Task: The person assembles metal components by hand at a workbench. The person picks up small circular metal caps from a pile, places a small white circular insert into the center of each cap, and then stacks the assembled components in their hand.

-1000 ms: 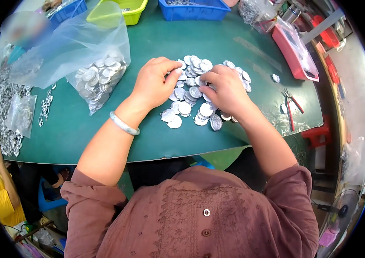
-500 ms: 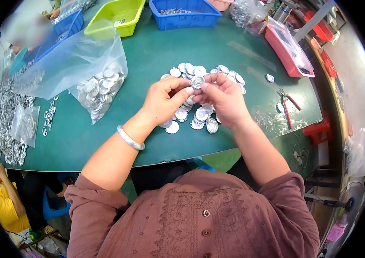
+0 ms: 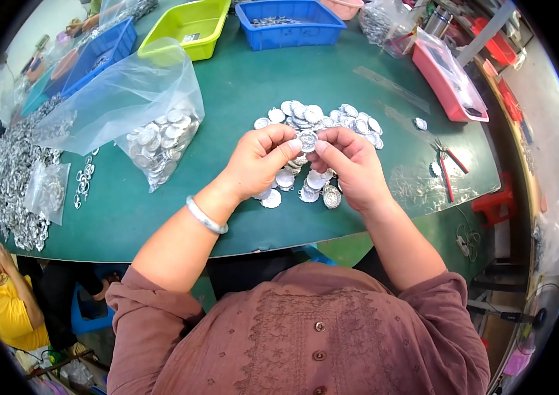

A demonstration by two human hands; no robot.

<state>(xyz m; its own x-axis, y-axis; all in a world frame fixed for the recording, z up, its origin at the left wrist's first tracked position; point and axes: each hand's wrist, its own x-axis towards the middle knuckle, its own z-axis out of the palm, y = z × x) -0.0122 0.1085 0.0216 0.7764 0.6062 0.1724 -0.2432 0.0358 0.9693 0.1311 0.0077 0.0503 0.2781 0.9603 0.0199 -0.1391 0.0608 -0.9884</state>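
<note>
Right now one silver disc is up between the two hands, its patterned face showing, held over the near part of the loose pile of discs on the green tabletop. The left hand pinches the disc's left edge between thumb and fingers; the right hand has the right edge the same way, so both sets of fingers are closed to a narrow grip. From where I stand, the step looks like handling or looking over a single piece. Setting it down would, I think, call for one hand to let go while the other holds the rim steady. A clear bag of similar discs sits to the left, and red-handled pliers lie off to the right, beyond both hands' grip.
</note>
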